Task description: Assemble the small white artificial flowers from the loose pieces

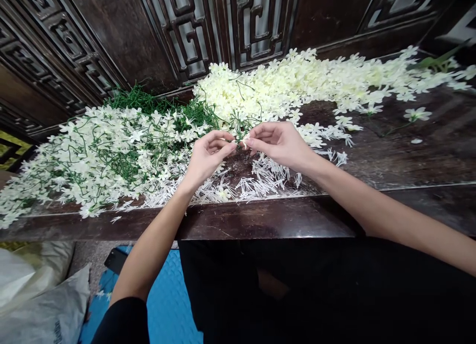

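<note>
Over the front middle of the wooden bench, both hands meet at a small artificial flower (244, 143) with a green stem. My left hand (207, 156) pinches it between thumb and fingertips from the left. From the right, the thumb and fingers of my right hand (282, 144) close on its pale part; the fingertips hide the exact grip. Beneath and in front of them lie loose white stamen pieces (260, 181). A heap of finished-looking white flowers on green stems (107, 150) is left of my left hand. Loose cream petals (297, 81) are piled behind my right hand.
Bare green stems (139, 100) lie at the back, against a carved dark wood panel (122, 31). The dark wooden bench (401, 160) runs across the view. Below left are white sacks (48, 299), a black phone (116, 260) and a blue mat (173, 294).
</note>
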Tool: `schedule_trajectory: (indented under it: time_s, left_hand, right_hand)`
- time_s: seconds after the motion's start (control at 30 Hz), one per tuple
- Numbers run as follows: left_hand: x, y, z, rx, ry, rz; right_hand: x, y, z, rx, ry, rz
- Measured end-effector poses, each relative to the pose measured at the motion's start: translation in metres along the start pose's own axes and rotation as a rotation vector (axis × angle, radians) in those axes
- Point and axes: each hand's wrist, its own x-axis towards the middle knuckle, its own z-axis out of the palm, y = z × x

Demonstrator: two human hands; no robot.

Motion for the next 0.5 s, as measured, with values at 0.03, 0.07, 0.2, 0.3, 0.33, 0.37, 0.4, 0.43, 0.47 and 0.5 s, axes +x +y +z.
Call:
schedule_trajectory:
  time_s: [0.03,0.07,0.2,0.3,0.33,0.37,0.4,0.43,0.47,0.5]
  left_hand:
    - [0.0001,-0.0001,-0.0001,-0.011,0.003,-0.012]
    - [0.0001,-0.0002,-0.0001,-0.013,0.008,-0.020]
    - [0.0004,-0.0010,-0.0003,0.013,0.025,-0.029]
    - [0.0005,-0.0023,-0.0001,0.003,0.021,-0.039]
    - [0.0005,-0.0027,0.0000,-0.005,0.015,-0.044]
    - [0.0005,-0.0029,0.0002,-0.012,0.010,-0.047]
    - [0.0004,-0.0029,0.0004,-0.018,0.006,-0.048]
    - [0.0003,-0.0028,0.0006,-0.023,0.002,-0.046]
    - [0.0003,-0.0025,0.0008,-0.027,-0.002,-0.043]
    - [0.0001,-0.0021,0.0010,-0.029,-0.009,-0.041]
  right_hand:
    - [0.0002,-0.0004,-0.0001,0.001,0.003,0.009]
    - [0.0003,-0.0006,-0.0003,-0.001,0.007,0.013]
    - [0.0009,0.0013,-0.0015,-0.031,0.014,0.012]
    - [0.0010,0.0036,-0.0022,-0.063,-0.001,0.011]
    - [0.0010,0.0041,-0.0023,-0.071,-0.007,0.007]
    - [0.0009,0.0045,-0.0023,-0.076,-0.013,0.002]
    - [0.0009,0.0048,-0.0021,-0.079,-0.018,-0.003]
    - [0.0008,0.0050,-0.0019,-0.079,-0.022,-0.008]
    - [0.0007,0.0051,-0.0017,-0.077,-0.027,-0.011]
    - [0.0006,0.0053,-0.0015,-0.075,-0.035,-0.014]
